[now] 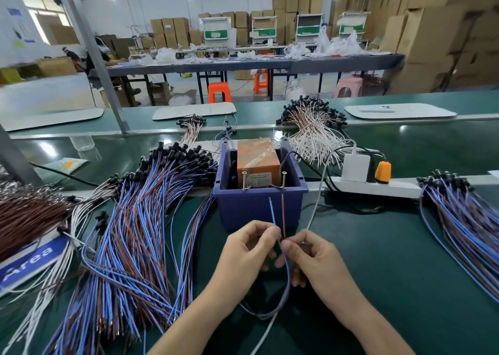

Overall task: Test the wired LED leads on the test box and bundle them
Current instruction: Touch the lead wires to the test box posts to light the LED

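Blue test box (259,211) is sitting on the green bench (378,260), centre, just beyond the hands. It is holding 1 orange block (258,160) wrapped in clear tape, with a printed label on the near face. 2 screws (244,180) are standing upright at the near rim, apart from each other.

1 LED lead (288,276) is being held up in front of the box's near wall. Its blue wire (273,214) and brown wire (283,214) are pointing up toward the screws with the tips short of them, not touching. The rest is looping down between the wrists.

Left hand (244,254): thumb and forefinger are pinching the blue wire, the other fingers curling under. Right hand (314,260): thumb and forefinger are pinching the lead just below the left hand's grip, the remaining fingers loosely bent. The fingertips of both hands are nearly meeting.

A large pile of blue-brown leads (140,233) is spreading out to the left and a second pile (464,219) is lying to the right. White leads (316,135) are lying far behind the box. A white power strip (375,187) is running to the right of the box, carrying 1 white adapter (356,167) and 1 orange plug (383,172).
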Motion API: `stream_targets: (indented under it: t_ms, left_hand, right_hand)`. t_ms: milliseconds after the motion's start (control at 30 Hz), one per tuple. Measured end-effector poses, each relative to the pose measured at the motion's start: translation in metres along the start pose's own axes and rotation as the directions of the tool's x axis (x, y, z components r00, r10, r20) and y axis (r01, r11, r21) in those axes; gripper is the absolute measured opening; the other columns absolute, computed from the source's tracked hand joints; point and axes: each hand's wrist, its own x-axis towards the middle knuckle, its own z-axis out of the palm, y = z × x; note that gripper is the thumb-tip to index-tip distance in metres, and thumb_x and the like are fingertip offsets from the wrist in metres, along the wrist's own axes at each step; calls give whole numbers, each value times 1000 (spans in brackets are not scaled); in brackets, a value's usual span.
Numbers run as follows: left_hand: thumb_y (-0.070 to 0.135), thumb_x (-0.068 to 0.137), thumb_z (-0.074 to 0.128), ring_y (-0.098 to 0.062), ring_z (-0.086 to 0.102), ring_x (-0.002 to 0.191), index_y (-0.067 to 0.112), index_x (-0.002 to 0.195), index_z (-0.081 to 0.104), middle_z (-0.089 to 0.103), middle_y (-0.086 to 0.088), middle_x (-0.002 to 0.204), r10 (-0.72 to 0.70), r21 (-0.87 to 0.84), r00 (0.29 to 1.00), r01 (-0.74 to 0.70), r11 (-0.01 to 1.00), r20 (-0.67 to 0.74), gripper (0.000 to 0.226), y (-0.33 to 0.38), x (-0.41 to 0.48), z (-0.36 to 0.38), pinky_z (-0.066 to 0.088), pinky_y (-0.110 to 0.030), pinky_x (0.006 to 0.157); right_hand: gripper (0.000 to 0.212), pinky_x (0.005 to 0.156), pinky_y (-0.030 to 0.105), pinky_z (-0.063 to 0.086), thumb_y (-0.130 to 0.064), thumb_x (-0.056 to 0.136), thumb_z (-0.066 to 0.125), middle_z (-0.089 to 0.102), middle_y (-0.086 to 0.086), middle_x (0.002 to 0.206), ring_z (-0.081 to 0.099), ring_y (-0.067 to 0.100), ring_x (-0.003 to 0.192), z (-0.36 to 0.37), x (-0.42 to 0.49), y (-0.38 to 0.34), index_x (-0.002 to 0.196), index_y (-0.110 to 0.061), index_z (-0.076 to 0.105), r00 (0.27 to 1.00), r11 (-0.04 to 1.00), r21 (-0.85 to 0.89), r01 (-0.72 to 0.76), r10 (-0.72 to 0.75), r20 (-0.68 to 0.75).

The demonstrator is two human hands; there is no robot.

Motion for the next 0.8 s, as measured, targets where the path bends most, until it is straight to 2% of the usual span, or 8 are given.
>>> stream_targets:
  t_ms: [100,200,267,333,433,500,633,800]
  left_hand:
    - [17,103,55,-13,65,67,11,96,68,77,-1,93,22,-30,995,-25,999,-93,15,5,2,-4,52,-25,56]
    - [19,102,55,-10,55,54,19,93,65,71,1,78,80,-35,976,-89,995,-204,14,12,3,-16,44,-21,48]
    - [21,101,56,-5,48,55,31,93,65,60,8,69,231,155,919,-189,970,-320,16,12,4,-29,40,-18,50]
    - [26,101,55,-3,42,54,37,99,62,53,7,67,369,329,848,-249,911,-380,14,12,6,-42,36,-18,48]
    - [31,102,52,-6,39,52,40,107,62,49,8,65,414,419,806,-230,878,-424,14,6,9,-57,32,-22,44]
    - [32,103,52,-8,39,53,40,110,63,49,11,64,418,456,797,-205,866,-436,16,0,11,-64,33,-24,45]
    - [32,103,52,-11,46,59,39,115,64,54,15,72,437,507,778,-178,843,-453,19,-6,13,-69,38,-20,51]
    - [29,104,53,-12,50,63,30,120,66,57,12,77,473,553,771,-192,811,-426,21,-5,14,-70,42,-22,55]
  right_hand:
    - [15,43,21,41,-46,85,69,73,6,75,54,15,48,-1,0,-1,82,-31,68,998,1000,-13,25,-26,-59]
    - [11,43,19,39,-44,86,66,66,2,68,49,13,47,-2,-1,-4,91,-36,70,986,998,-7,68,-69,-152]
    - [18,43,18,38,-41,89,64,61,1,65,45,9,48,-4,0,-4,105,-43,70,970,995,-17,101,-102,-219]
    - [25,45,17,37,-36,96,61,54,1,63,41,7,50,-6,0,-4,114,-52,68,947,990,-63,125,-138,-289]
    - [34,44,18,30,-31,103,54,39,-7,59,31,6,50,-8,-2,-3,116,-60,66,913,979,-144,142,-186,-363]
    - [38,42,17,24,-25,106,49,31,-11,55,24,6,47,-10,-3,-1,121,-56,65,904,976,-179,126,-187,-384]
    - [41,44,9,28,-17,108,44,37,-19,52,30,4,45,-11,-1,2,126,-47,64,888,967,-235,98,-192,-418]
    - [38,43,15,26,-21,107,46,37,-15,54,26,5,46,-9,-3,0,124,-50,65,853,945,-288,153,-273,-445]
